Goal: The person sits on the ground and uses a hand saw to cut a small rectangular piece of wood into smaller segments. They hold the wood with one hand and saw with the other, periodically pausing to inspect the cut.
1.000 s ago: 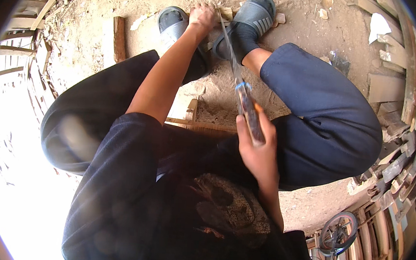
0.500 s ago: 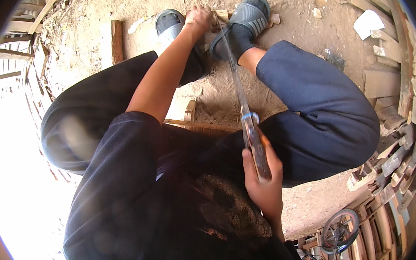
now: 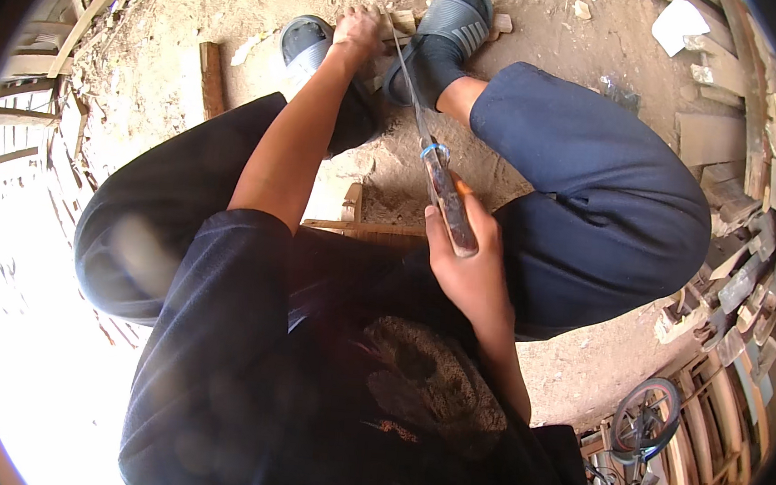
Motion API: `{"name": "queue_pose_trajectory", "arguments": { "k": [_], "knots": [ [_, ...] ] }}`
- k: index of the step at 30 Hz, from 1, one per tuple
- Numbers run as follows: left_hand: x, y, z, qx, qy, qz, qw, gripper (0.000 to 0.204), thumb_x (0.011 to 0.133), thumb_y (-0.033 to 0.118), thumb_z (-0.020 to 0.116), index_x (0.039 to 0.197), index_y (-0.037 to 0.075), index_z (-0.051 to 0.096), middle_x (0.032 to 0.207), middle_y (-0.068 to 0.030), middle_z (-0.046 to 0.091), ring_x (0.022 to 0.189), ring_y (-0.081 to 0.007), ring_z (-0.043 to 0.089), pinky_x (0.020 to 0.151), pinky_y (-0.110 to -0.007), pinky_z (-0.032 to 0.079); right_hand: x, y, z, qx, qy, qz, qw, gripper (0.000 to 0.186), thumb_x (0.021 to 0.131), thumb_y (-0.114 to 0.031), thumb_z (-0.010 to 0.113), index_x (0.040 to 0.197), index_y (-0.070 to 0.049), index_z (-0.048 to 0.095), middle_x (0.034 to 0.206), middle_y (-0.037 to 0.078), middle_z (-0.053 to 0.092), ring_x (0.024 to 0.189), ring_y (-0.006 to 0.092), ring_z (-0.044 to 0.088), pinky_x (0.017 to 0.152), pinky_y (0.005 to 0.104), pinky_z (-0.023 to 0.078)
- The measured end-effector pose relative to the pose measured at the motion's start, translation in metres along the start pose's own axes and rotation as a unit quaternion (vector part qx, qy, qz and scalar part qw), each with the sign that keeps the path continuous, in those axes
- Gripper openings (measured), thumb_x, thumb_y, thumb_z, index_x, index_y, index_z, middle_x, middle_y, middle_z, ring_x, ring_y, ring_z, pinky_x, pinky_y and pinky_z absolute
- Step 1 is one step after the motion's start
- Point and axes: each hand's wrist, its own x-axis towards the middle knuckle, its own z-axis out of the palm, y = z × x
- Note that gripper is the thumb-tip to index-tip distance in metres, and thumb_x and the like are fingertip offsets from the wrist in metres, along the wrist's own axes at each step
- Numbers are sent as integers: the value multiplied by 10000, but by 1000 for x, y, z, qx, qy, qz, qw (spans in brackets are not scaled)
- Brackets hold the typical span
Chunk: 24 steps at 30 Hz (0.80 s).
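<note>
My right hand grips the dark, worn handle of a handsaw, with a blue band where the handle meets the blade. Seen almost edge-on, the narrow blade points away from me, its tip reaching a small piece of wood on the ground between my feet. At the far end my left hand is closed over this wood, just left of the blade; its fingertips are partly hidden. My sandalled feet, the left and the right, flank the wood.
A wooden block lies on the dirt floor beyond my left knee. Close in front of me is a low wooden piece. Stacked wood scraps line the right side, with a bicycle wheel at lower right. A white scrap lies far right.
My right hand has pushed the saw forward, away from me and slightly left, so less blade shows on my side of the wood. My left hand stays at the wood.
</note>
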Motion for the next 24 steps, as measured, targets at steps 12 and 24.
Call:
{"name": "queue_pose_trajectory", "arguments": {
  "k": [12, 24],
  "knots": [
    [1, 10, 10, -5, 34, -16, 999, 716, 702, 317, 777, 1279, 22, 471, 1285, -181, 532, 1224, -350, 493, 969, -430, 462, -14, -3, -13, 9, -7, 7, 1000, 379, 910, -57, 596, 1262, 60, 519, 1015, 225, 659, 973, 265, 662, 835, 331, 491],
    [5, 0, 11, 18, 28, -33, 999, 712, 695, 354, 786, 1261, 36, 495, 1283, -180, 532, 1236, -344, 480, 994, -434, 436, -47, -7, -14, 0, 8, 17, 1000, 358, 926, -79, 591, 1253, 52, 527, 1000, 190, 665, 958, 199, 659, 839, 301, 486]
  ]
}}
